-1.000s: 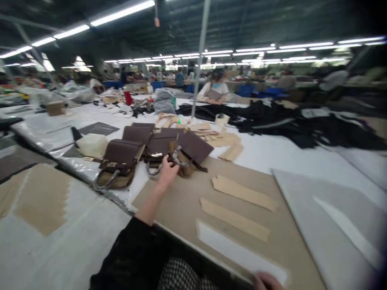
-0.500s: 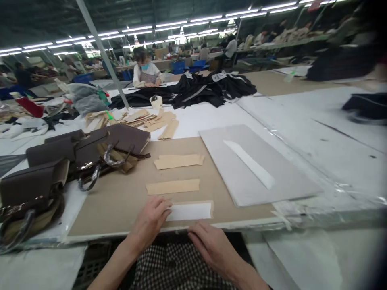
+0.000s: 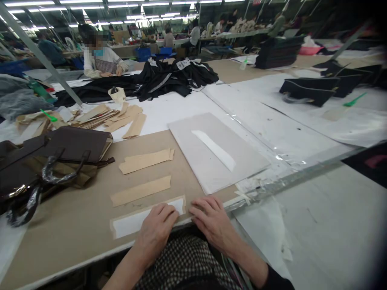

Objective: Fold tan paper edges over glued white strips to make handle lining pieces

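Observation:
A white strip (image 3: pixel 133 222) lies on a slightly larger tan piece along the front of the brown board. My left hand (image 3: pixel 160 225) rests over the strip's right part, its bent fingers laid on the surface and covering some of it. Just beyond the strip's right end, my right hand (image 3: pixel 210 217) lies on the board's edge, fingers slightly apart and nothing visible in them. Farther back lie a single tan strip (image 3: pixel 141 191) and a pair of overlapping tan strips (image 3: pixel 146 161).
Brown handbags (image 3: pixel 75 145) stand at the left. A grey board (image 3: pixel 187 149) bearing a white curved strip (image 3: pixel 214 150) is on the right. Behind are piled tan pieces (image 3: pixel 133 125) and black fabric (image 3: pixel 169 80), with a co-worker (image 3: pixel 102 60) seated beyond. Dark bags (image 3: pixel 311 88) stand far right.
The view has swung to the right. My left hand has moved along the white strip from its left end toward its right end. My right hand now lies nearer that end.

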A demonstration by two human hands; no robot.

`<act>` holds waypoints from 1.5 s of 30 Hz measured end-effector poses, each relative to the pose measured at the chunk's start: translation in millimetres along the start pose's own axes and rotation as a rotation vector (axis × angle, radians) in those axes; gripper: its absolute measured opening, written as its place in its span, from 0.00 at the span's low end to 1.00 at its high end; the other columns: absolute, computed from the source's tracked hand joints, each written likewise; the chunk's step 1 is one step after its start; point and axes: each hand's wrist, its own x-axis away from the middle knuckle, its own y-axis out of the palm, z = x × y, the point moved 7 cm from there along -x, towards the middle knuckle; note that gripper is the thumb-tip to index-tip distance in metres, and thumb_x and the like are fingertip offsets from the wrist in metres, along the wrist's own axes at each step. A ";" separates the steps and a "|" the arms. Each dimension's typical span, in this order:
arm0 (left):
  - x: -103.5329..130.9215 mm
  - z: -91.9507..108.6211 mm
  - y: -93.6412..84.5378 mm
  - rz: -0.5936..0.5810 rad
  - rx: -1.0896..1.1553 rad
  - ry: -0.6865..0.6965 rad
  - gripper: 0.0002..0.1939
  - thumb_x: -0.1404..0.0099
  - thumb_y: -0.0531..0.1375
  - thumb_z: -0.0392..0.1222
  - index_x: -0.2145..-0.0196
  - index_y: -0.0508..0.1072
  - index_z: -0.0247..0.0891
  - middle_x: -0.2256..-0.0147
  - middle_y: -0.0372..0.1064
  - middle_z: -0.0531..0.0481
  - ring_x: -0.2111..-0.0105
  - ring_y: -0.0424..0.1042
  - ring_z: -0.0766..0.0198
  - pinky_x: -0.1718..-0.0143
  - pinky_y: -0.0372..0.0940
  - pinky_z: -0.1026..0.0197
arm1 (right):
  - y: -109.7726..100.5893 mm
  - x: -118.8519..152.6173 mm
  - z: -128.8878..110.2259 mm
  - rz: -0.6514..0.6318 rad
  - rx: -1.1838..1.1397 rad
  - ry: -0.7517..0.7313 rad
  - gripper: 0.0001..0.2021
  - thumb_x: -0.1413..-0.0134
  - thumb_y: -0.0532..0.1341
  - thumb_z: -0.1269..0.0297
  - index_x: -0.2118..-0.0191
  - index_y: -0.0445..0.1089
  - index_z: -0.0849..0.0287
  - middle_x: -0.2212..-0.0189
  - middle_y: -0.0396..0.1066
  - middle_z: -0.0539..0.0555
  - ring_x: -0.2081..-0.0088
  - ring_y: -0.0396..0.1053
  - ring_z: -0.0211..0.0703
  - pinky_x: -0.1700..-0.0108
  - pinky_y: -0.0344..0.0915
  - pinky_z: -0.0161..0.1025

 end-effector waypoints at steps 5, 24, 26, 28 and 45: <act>6.2 -4.5 3.6 0.055 0.061 -0.042 0.14 0.27 0.54 0.33 0.47 0.70 0.42 0.52 0.71 0.44 0.52 0.67 0.53 0.47 0.67 0.49 | 2.4 -4.7 2.9 -0.044 -0.009 -0.045 0.14 0.34 0.61 0.68 0.44 0.69 0.50 0.46 0.68 0.56 0.46 0.62 0.55 0.42 0.57 0.59; 10.7 -0.4 4.8 0.119 -0.030 0.006 0.18 0.27 0.53 0.31 0.42 0.69 0.35 0.44 0.68 0.43 0.48 0.64 0.53 0.46 0.65 0.49 | 2.5 -8.3 2.7 -0.123 -0.054 -0.051 0.19 0.35 0.63 0.69 0.41 0.68 0.47 0.49 0.67 0.56 0.51 0.62 0.55 0.50 0.58 0.54; 11.7 1.1 5.4 0.112 -0.068 0.027 0.19 0.27 0.52 0.31 0.41 0.68 0.35 0.41 0.67 0.43 0.48 0.63 0.52 0.46 0.65 0.48 | 3.8 -7.1 5.5 -0.119 -0.079 -0.056 0.19 0.34 0.61 0.69 0.41 0.68 0.47 0.49 0.66 0.56 0.51 0.62 0.55 0.50 0.58 0.55; 12.0 1.9 5.0 0.115 -0.078 0.036 0.19 0.27 0.53 0.32 0.40 0.68 0.34 0.41 0.68 0.44 0.49 0.64 0.52 0.47 0.66 0.49 | 5.0 -6.0 7.7 -0.110 -0.092 -0.054 0.18 0.33 0.61 0.69 0.41 0.68 0.46 0.49 0.66 0.56 0.51 0.62 0.55 0.50 0.58 0.55; 14.3 0.5 10.8 0.083 -0.117 0.040 0.22 0.27 0.53 0.33 0.37 0.66 0.35 0.39 0.67 0.43 0.48 0.64 0.51 0.47 0.65 0.48 | 7.2 -11.8 5.4 -0.140 0.003 -0.065 0.21 0.34 0.61 0.68 0.38 0.67 0.44 0.49 0.67 0.56 0.52 0.63 0.53 0.49 0.58 0.54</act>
